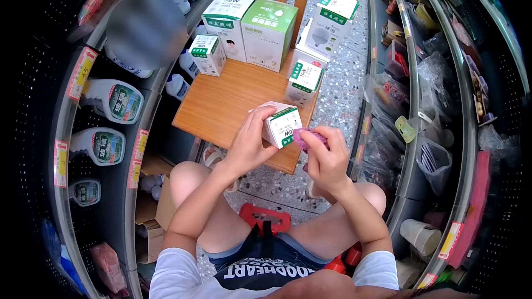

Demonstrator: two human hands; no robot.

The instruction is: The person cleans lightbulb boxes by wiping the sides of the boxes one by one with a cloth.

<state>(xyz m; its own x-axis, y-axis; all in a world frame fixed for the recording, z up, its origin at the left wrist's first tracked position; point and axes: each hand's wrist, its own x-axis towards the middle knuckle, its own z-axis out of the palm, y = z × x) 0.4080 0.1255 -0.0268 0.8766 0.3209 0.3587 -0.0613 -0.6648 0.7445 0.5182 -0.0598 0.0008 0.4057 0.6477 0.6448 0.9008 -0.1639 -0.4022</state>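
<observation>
A small white and green light bulb box (278, 126) is held tilted above the wooden chair seat (233, 97). My left hand (250, 141) grips it from the left, fingers over the top and thumb at the lower side. My right hand (327, 158) pinches a bunched purple cloth (308, 138) against the box's right end. Farther back on the seat stand a small 10W bulb box (208, 55), a larger 30W box (227, 30) and a green-topped box (270, 36). Along the right edge are another 10W box (303, 82) and a taller LED bulb box (327, 30).
Shelves with spray bottles (116, 101) and price tags (83, 72) run close on the left. On the right, shelves hold plastic-bagged goods (435, 80) and a white cup-like container (419, 236). A red plastic stool (265, 216) shows between my legs, above the speckled floor (266, 185).
</observation>
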